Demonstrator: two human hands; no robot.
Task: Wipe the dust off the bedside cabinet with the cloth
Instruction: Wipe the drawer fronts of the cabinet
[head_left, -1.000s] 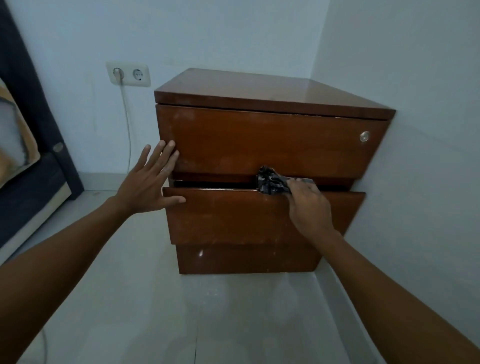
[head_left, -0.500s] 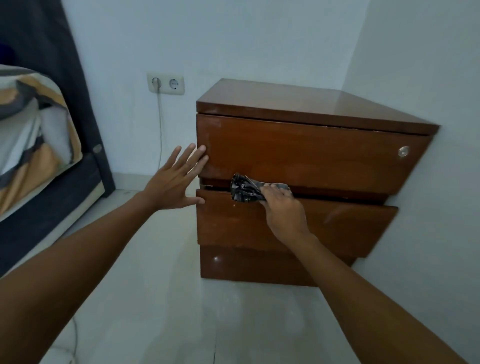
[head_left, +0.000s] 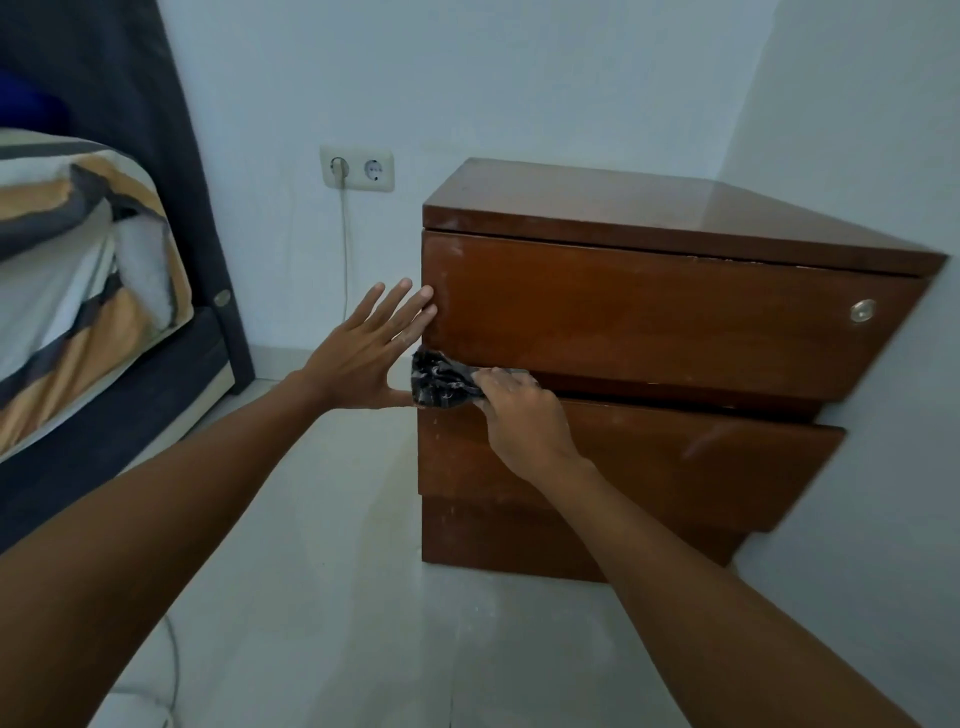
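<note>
Right grip (head_left: 522, 415): curled around the dark cloth (head_left: 441, 382), pressing it at the cabinet (head_left: 649, 322) drawer gap.
Left grip (head_left: 363, 358): just beside it, fingers straight, fingertips on the upper drawer's corner, holding nothing.

Bedside cabinet (head_left: 649, 332) sits against the side wall (head_left: 857, 156) at 3 o'clock. Open floor (head_left: 322, 597) lies at 6 o'clock. Bed (head_left: 78, 312) and plugged socket (head_left: 357, 169) flank the 9 o'clock gap.

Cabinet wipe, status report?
Left hand flat, steadying cabinet corner. Right hand grips cloth at the drawer gap's left end. Nothing in the way.
</note>
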